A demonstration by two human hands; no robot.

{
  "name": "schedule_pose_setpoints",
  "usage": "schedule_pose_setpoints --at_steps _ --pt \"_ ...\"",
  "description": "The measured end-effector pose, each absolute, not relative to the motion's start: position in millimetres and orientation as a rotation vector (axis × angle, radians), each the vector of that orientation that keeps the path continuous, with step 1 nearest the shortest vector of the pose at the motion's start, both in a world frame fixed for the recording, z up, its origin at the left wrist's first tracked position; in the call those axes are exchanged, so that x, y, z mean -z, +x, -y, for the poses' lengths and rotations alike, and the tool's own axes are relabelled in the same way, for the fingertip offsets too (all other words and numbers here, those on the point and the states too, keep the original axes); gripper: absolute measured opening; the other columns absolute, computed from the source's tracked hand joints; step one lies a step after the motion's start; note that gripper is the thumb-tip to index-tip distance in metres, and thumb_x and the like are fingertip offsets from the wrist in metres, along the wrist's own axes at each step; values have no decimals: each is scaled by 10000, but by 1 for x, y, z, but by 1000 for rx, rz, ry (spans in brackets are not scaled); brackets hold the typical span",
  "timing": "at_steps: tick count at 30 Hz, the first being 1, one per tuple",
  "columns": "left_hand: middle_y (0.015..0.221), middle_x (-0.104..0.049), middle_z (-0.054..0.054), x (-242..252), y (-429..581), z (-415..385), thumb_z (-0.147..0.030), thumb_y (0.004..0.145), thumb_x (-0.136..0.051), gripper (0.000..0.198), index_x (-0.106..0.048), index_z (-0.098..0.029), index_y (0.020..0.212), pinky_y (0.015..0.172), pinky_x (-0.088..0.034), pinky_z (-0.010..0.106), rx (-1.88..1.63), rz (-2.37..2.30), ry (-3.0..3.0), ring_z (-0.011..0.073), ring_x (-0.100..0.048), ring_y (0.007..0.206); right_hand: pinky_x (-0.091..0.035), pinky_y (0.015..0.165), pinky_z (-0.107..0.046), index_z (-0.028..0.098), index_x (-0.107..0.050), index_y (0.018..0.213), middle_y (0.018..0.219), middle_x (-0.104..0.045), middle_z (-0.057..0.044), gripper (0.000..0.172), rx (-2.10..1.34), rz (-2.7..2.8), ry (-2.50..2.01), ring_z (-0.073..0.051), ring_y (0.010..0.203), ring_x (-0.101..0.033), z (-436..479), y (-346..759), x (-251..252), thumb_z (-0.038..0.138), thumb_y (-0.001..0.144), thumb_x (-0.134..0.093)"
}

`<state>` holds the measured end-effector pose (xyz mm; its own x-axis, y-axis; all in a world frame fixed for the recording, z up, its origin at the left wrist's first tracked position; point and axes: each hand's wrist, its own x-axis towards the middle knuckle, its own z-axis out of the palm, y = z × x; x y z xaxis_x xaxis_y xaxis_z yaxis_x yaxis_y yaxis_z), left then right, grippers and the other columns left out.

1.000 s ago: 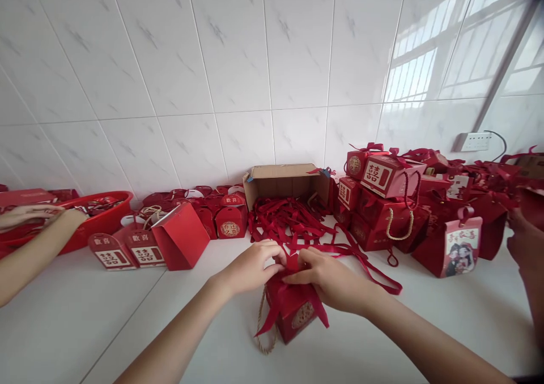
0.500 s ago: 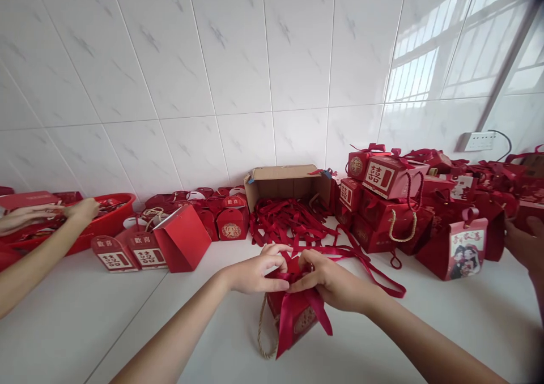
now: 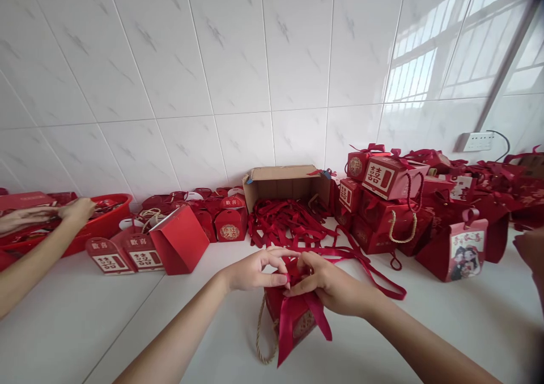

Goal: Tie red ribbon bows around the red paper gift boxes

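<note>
A red gift box (image 3: 274,304) with a rope handle (image 3: 259,338) on its left side stands on the table in front of me. Over its top runs a dark red ribbon (image 3: 287,330), whose two tails hang down the near side. My left hand (image 3: 257,271) pinches the ribbon at the box top between thumb and fingers. From the other side my right hand (image 3: 325,279) grips the ribbon too, its fingertips close to those of the left. The fingers partly hide the knot or loop between them.
Behind the box, loose ribbons (image 3: 293,220) spill from a cardboard carton (image 3: 287,174). Stacked red boxes (image 3: 382,225) stand right, more boxes (image 3: 147,254) left. At far left another person's hands (image 3: 76,211) work over a red basin (image 3: 123,203); another person's arm (image 3: 529,254) shows at far right.
My fingers have shifted slightly at the ribbon, both hands still on it. The hand at the far right has drawn away from the boxes there.
</note>
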<state>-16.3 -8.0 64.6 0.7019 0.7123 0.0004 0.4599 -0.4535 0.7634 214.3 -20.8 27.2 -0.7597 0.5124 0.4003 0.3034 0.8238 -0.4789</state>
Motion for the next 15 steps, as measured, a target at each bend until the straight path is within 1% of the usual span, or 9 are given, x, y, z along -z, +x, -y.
schedule_pose_setpoints --at_steps 4,7,10,15 --pt "1360 -540 58 -65 -16 7 -418 817 -644 188 -687 -252 894 1113 -273 435 -468 -894 2104 243 -431 1312 -479 761 -293 321 -723 1079 969 -547 -72 398 -562 2465 -581 -166 905 -541 22 214 -28 83 888 -467" --pt "1325 -570 61 -66 -17 6 -417 853 -596 194 -668 -237 867 1095 -300 409 -458 -887 2077 223 -467 1282 -481 760 -298 314 -730 1066 942 -540 -74 406 -572 2471 -588 -172 900 -548 23 215 -30 63 875 -474" --pt "1307 -583 68 -63 -17 5 -421 856 -593 203 -654 -227 862 1076 -330 395 -492 -886 2022 220 -487 1265 -485 752 -287 321 -723 1078 946 -542 -70 430 -565 2477 -600 -173 904 -556 23 214 -31 37 855 -489" --pt "1298 -575 96 -58 -17 5 -421 791 -676 240 -604 -193 793 1047 -369 405 -547 -863 1928 237 -528 1218 -491 774 -296 361 -703 1098 979 -546 -64 537 -536 2488 -615 -173 936 -557 22 213 -28 -20 836 -430"
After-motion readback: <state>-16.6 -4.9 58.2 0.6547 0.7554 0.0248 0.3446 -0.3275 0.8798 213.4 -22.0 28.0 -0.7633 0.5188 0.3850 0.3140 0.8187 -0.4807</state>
